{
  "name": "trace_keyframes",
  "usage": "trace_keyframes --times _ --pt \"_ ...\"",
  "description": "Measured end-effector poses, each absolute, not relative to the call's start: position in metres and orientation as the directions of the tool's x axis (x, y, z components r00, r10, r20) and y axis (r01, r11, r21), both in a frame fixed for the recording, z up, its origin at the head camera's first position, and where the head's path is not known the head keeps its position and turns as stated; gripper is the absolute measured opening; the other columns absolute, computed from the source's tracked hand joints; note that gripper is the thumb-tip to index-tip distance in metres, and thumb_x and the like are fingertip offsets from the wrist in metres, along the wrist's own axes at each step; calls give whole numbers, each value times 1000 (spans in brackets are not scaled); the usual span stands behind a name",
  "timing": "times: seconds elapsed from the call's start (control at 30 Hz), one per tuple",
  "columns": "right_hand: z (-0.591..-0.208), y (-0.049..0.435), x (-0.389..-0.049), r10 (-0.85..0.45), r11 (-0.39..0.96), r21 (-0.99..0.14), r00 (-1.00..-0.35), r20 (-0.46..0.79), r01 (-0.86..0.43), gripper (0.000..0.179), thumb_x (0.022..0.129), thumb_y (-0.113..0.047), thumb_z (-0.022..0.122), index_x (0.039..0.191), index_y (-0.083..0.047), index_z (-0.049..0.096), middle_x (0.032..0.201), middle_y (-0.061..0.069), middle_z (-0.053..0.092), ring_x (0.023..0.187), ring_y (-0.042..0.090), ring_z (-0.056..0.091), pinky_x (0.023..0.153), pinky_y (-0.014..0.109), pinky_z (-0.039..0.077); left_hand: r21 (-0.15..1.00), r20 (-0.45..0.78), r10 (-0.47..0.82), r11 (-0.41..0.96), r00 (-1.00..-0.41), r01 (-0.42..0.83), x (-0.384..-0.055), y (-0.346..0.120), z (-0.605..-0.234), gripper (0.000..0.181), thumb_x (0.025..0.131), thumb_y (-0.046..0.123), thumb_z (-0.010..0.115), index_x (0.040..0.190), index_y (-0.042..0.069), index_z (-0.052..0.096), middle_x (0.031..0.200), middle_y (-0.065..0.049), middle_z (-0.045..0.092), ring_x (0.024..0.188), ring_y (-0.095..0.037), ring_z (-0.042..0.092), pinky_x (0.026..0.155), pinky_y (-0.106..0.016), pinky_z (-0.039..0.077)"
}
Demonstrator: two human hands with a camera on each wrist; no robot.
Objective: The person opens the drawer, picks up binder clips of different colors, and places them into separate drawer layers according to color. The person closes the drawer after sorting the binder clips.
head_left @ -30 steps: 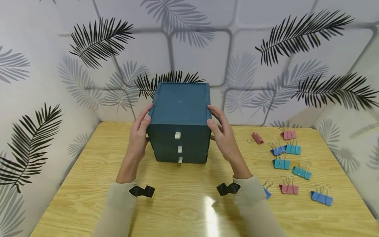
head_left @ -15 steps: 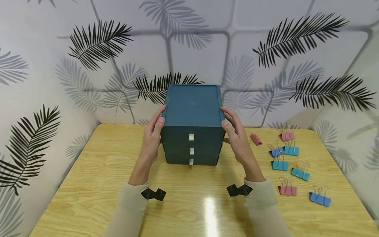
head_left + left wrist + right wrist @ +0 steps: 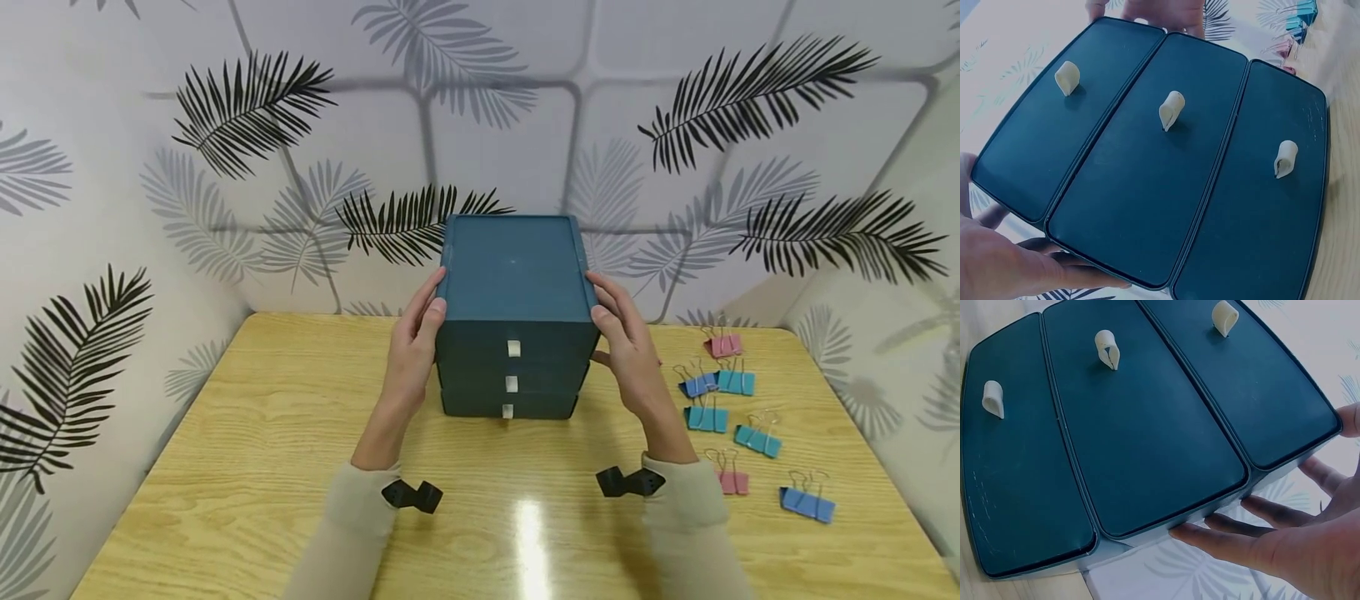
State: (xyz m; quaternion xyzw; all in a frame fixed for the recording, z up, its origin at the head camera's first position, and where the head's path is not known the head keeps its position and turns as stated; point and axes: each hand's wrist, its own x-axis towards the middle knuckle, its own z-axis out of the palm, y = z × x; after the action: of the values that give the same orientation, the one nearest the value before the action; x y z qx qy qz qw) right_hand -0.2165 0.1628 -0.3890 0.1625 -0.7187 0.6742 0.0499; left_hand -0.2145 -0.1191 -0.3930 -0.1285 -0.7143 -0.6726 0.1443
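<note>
The drawer box (image 3: 517, 271) shifts rightward over the far half of the desk (image 3: 255, 450), nearer the clips (image 3: 706, 419); left hand (image 3: 409, 354) and right hand (image 3: 634, 358) press its sides, fingers (image 3: 1222, 544) spread wide; this repositioning seems under way.

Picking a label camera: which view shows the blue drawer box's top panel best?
Head: it looks down on nearly the whole top panel, between the left hand and right hand. Both wrist views face the drawer fronts; neither shows the panel's upper surface.

Beige long sleeves (image 3: 348, 546), wide plain cuffs (image 3: 684, 496), angular black devices (image 3: 412, 497) at both wrists
</note>
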Motion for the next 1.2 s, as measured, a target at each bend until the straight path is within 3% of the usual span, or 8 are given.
trace_keyframes --times 0.23,0.73,0.97,1.2 --pt "-390 170 -217 -173 25 -950 -938 301 -310 53 110 -38 42 161 -24 35 166 9 26 145 39 36 100 79 34 922 384 10 48 -923 384 -214 -113 -394 48 111 30 45 158 26 43 163 8 35 150 -14 32 122 -43 26" --pt "-389 175 -214 -166 61 -933 -926 340 -354 52 111 -32 42 161 -20 36 166 10 26 151 32 28 102 75 37 910 401 93 73 -911 408 -219 -122 -392 46 111 27 44 157 27 44 162 7 36 148 -12 33 119 -45 29" --pt "-373 171 -200 -35 193 -843 -862 505 -502 48 105 -12 59 151 -8 49 154 6 46 143 26 42 111 57 40 897 431 131 48 -893 440 -221 -122 -389 47 111 27 45 158 23 44 163 4 34 150 -16 32 120 -47 29" --pt "-359 162 -183 95 269 -781 -791 604 -564 35 97 -4 69 133 -5 67 145 7 54 136 15 46 106 33 45 896 429 143 60 -892 440 -223 -123 -388 46 111 28 45 156 22 46 163 6 36 148 -16 35 119 -48 30"
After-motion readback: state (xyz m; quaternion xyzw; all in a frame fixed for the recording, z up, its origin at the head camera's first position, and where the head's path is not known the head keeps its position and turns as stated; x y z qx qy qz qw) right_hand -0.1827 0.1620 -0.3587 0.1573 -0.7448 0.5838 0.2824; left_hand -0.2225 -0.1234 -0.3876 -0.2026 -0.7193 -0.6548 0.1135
